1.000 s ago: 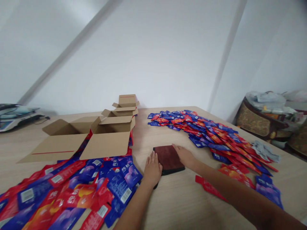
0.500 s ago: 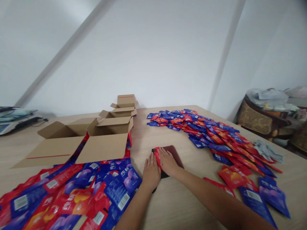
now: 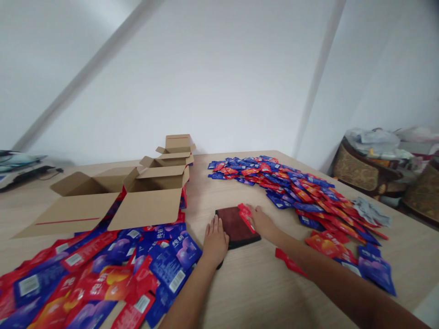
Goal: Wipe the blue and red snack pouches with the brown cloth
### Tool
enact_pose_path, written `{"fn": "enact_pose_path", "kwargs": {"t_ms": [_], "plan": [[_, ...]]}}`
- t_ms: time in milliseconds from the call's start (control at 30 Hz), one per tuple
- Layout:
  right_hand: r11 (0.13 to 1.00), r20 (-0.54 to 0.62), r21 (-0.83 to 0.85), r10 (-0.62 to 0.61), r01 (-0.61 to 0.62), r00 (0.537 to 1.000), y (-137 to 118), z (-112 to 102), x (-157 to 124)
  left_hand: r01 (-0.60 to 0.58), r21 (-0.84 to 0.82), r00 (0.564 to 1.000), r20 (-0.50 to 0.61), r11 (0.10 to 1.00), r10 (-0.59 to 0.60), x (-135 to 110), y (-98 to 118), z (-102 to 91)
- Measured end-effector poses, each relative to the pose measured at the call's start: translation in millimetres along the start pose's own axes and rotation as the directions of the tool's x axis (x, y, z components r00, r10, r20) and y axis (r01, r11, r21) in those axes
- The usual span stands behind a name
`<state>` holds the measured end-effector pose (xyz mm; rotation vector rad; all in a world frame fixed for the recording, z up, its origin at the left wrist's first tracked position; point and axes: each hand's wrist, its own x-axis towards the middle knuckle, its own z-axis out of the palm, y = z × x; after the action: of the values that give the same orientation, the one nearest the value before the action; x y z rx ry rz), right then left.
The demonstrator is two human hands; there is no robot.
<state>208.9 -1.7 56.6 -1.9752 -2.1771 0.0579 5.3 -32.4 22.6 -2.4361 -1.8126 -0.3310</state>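
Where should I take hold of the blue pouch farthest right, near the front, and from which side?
Probably pinch its right edge, coming from the right: the blue pouch lies flattish on the table, and that edge faces bare surface, while other pouches crowd its left.

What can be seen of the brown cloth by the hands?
The cloth is reddish brown with black edging, and looks soft and roughly rectangular. It lies flat on the table; whether it is folded is unclear. The left hand rests on its left edge. The right hand holds a red pouch over its right side.
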Motion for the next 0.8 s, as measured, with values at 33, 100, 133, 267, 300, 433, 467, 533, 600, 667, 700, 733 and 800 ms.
{"fn": "enact_pose_path", "kwargs": {"t_ms": [33,100,133,267,300,433,467,533,600,667,700,733,800], "plan": [[1.0,-0.009,0.017,0.024,-0.024,1.0,-3,-7,1,0.0,0.001,1.0,0.0,1.0,0.0,0,0,0.1],[0.999,-0.056,0.051,0.014,-0.011,0.998,-12,-18,4,0.002,0.005,1.0,-0.001,1.0,-0.002,0,0,0.4],[0.997,-0.079,0.077,-0.019,0.025,0.997,-18,-23,6,0.005,0.007,1.0,0.0,1.0,-0.005,0,0,0.5],[0.968,-0.121,0.165,-0.172,0.19,0.978,-40,-24,15,0.011,0.005,1.0,-0.002,1.0,-0.011,1,-1,0.5],[0.966,-0.117,0.156,-0.19,0.207,0.975,-44,-19,17,0.009,0.003,1.0,-0.004,1.0,-0.009,1,-1,0.4],[0.985,-0.088,0.064,-0.153,0.159,0.984,-55,12,22,-0.003,-0.002,1.0,-0.002,1.0,0.003,1,-1,0.7],[0.99,-0.086,0.046,-0.131,0.135,0.988,-58,21,22,-0.006,-0.003,1.0,0.0,1.0,0.006,2,-2,1.2],[0.993,-0.075,0.013,-0.118,0.119,0.99,-59,35,22,-0.01,-0.004,1.0,-0.002,1.0,0.01,2,-2,2.6],[0.992,-0.051,-0.013,-0.128,0.128,0.99,-54,41,22,-0.013,-0.005,1.0,-0.006,1.0,0.013,2,-3,3.8],[0.991,-0.024,-0.036,-0.13,0.129,0.991,-40,38,22,-0.008,-0.007,1.0,-0.01,1.0,0.008,2,-3,4.0],[0.991,-0.021,-0.049,-0.122,0.121,0.992,-31,35,21,-0.006,-0.008,1.0,-0.009,1.0,0.006,1,-3,3.7],[0.992,-0.02,-0.062,-0.111,0.109,0.994,-21,30,20,-0.005,-0.01,1.0,-0.007,1.0,0.005,1,-3,3.1],[0.994,0.0,-0.079,-0.081,0.08,0.997,-3,20,17,-0.003,-0.014,1.0,0.004,1.0,0.003,1,-2,1.3]]}}
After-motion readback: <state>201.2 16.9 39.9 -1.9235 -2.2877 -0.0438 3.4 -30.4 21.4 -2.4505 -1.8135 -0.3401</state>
